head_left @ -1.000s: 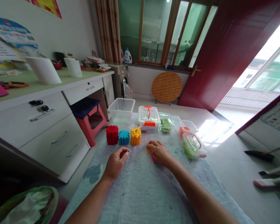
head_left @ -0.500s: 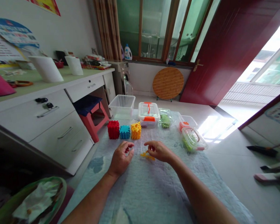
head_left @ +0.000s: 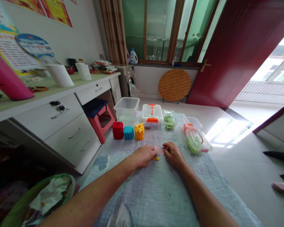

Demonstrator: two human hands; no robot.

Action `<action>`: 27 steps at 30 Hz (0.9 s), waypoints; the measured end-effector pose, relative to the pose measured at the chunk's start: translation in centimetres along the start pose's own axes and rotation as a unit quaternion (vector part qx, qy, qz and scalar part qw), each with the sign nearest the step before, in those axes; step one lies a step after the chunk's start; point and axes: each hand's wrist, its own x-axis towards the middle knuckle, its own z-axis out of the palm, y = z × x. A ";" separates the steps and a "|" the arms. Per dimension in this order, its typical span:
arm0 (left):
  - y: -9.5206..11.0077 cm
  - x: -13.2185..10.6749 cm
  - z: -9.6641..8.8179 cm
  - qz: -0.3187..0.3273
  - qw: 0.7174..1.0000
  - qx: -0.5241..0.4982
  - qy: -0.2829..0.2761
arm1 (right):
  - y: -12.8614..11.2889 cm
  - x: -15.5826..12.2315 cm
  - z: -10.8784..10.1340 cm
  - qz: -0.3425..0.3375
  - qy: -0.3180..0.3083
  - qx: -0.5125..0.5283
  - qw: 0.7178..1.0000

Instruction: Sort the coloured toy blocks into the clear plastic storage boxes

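Observation:
My left hand (head_left: 145, 156) reaches across the cloth with its fingers bent down onto a small yellow interlocking foam-like piece (head_left: 155, 158); most of that piece is hidden under the fingers. To the right, my right hand (head_left: 174, 154) rests low over the cloth, its fingers curled together, and whatever they hold is too small to make out. A pale pinkish patch (head_left: 159, 150) shows between the hands. Beyond them stand three cubes built of notched pieces: red (head_left: 117, 130), blue (head_left: 128, 133) and yellow (head_left: 139, 131).
Behind the cubes are a clear open bin (head_left: 127, 107) and a lidded box (head_left: 152, 114) with orange clips. Farther right sit tubs with green pieces (head_left: 169, 122), orange pieces (head_left: 188, 127), and a tilted lid (head_left: 198, 140). A pink stool (head_left: 104, 121) stands left of the table.
My left hand has moved right, onto the yellow piece. My right hand has moved right, away from that piece. The view has turned slightly left.

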 end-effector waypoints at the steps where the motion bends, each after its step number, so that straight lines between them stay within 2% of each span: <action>1: 0.1 0.1 0.0 -0.005 1.000 0.019 -0.014 | 0.2 -0.1 0.2 0.000 0.009 0.011 1.000; 4: 0.4 0.0 0.2 -0.027 0.998 0.047 -0.018 | 0.4 -0.2 0.3 0.003 0.016 0.036 0.999; 6: 0.3 -0.4 0.1 -0.034 0.999 0.028 0.013 | 0.5 -0.2 0.1 0.007 0.019 0.047 0.999; 8: 0.0 -0.7 -0.5 -0.037 0.997 -0.007 0.070 | 0.5 -0.2 0.0 0.011 0.021 0.057 0.998; 10: -0.9 -0.9 -1.8 -0.066 0.986 -0.041 0.146 | 0.6 -0.2 -0.1 0.012 0.021 0.064 0.998; 13: -2.9 -0.6 -4.7 -0.169 0.950 -0.063 0.254 | 0.6 -0.2 -0.1 0.012 0.023 0.066 0.998; 15: -4.5 -0.1 -6.5 -0.223 0.928 -0.060 0.293 | 0.6 -0.3 -0.1 0.013 0.023 0.063 0.998; 19: -6.4 1.1 -8.1 -0.288 0.915 -0.013 0.283 | 0.5 -0.3 -0.1 0.014 0.021 0.064 0.998; 27: -6.0 3.1 -7.6 -0.308 0.917 0.051 0.249 | 0.4 -0.3 -0.3 0.017 0.015 0.060 0.998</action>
